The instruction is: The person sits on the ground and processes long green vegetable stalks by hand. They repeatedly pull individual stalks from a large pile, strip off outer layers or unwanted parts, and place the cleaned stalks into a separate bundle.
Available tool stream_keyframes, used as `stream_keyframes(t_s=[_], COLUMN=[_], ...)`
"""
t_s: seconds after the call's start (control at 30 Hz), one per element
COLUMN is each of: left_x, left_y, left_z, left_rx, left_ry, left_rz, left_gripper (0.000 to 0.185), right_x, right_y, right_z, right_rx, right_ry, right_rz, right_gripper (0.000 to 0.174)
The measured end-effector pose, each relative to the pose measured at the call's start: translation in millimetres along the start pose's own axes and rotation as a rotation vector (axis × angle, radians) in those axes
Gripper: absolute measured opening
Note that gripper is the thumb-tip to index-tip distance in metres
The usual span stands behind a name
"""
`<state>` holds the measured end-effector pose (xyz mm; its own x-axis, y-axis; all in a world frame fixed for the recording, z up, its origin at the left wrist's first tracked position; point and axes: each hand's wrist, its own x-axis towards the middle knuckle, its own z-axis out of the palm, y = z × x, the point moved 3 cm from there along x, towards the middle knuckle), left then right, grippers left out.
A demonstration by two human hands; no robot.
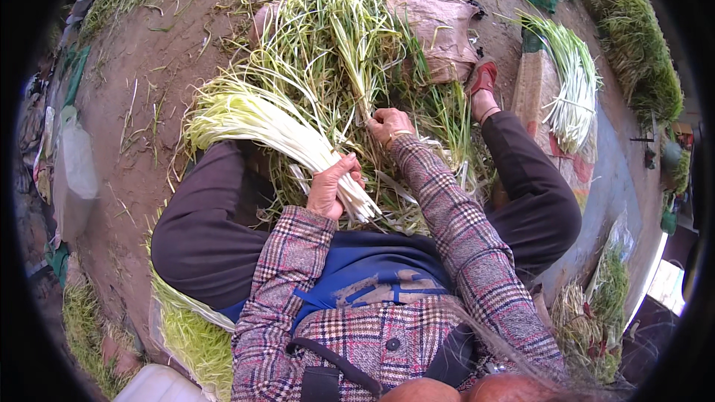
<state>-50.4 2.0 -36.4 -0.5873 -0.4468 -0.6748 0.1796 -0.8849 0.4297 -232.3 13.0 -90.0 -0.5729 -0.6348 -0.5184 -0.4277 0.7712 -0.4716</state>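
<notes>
My left hand (330, 185) is wrapped around the white stalks of a thick bundle of blanched chives (268, 120), whose pale yellow leaf ends spread out to the upper left over my knee. The cut stalk ends poke out below my fist. My right hand (390, 124) pinches the lower end of a thinner bunch of untidy green leaves (352, 50) that fans away from me. Both hands are above a loose heap of leaves and dry trimmings (301, 67) between my legs. The fingertips of my right hand are partly hidden.
A pinkish woven sack (438, 30) lies beyond the heap. To the right, a tied bundle of green-and-white stalks (572, 89) rests on a flattened sack (530, 81). More greens (631, 39) are piled at the far right. Yellow leaves (195, 340) lie by my left hip, near a white container (162, 385).
</notes>
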Motion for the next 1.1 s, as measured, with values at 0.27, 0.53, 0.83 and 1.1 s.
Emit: stream_keyframes(t_s=[0.27,0.53,0.83,1.1], left_x=[0,1,7,12], left_y=[0,1,12,0], left_z=[-1,-2,-9,-25], left_rx=[-0.008,-0.028,0.097,0.238], left_ry=[-0.010,-0.004,0.071,0.173], left_rz=[-0.001,0.000,0.052,0.120], left_gripper=[0.017,0.020,0.020,0.014], right_x=[7,1,-110,-131], right_y=[3,-7,-1,8], right_z=[2,-13,6,23], right_rx=[0.113,0.419,0.611,0.591], right_ry=[0.071,0.185,-0.398,-0.411], right_rz=[-0.077,-0.183,-0.252,-0.258], right_gripper=[0.025,0.015,0.019,0.012])
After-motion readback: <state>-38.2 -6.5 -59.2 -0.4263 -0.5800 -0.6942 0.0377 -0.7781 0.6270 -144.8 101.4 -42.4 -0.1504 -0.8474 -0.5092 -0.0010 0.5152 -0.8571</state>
